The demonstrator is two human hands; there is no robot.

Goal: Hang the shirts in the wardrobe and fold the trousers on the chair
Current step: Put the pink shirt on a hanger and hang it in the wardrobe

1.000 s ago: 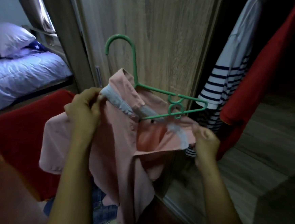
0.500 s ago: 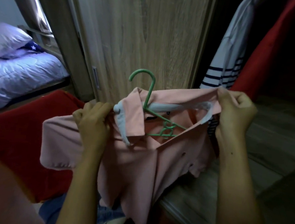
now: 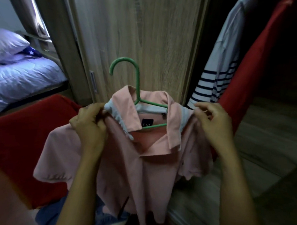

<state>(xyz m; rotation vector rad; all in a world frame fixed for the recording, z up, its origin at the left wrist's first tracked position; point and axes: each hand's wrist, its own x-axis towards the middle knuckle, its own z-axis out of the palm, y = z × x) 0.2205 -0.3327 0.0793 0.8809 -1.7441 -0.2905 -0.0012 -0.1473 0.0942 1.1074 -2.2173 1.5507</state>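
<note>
A pink polo shirt [image 3: 140, 165] hangs in front of me on a green plastic hanger [image 3: 136, 86], whose hook stands upright above the collar. My left hand [image 3: 89, 125] grips the shirt's left shoulder beside the collar. My right hand [image 3: 212, 121] pinches the right shoulder fabric with curled fingers. Both hanger arms sit inside the neck opening, mostly hidden by the collar. Blue denim trousers [image 3: 86, 215] lie low under the shirt, partly covered.
The wooden wardrobe door [image 3: 141, 32] is straight ahead. In the open wardrobe to the right hang a white navy-striped shirt [image 3: 216, 73] and a red garment [image 3: 250, 67]. A red cloth [image 3: 22, 129] lies left. A bed with a pillow [image 3: 3, 44] sits far left.
The shirt now sits squarely on the hanger, collar spread and hook upright and higher. My right hand dropped from the raised collar edge to the right shoulder; my left hand stayed on the left shoulder.
</note>
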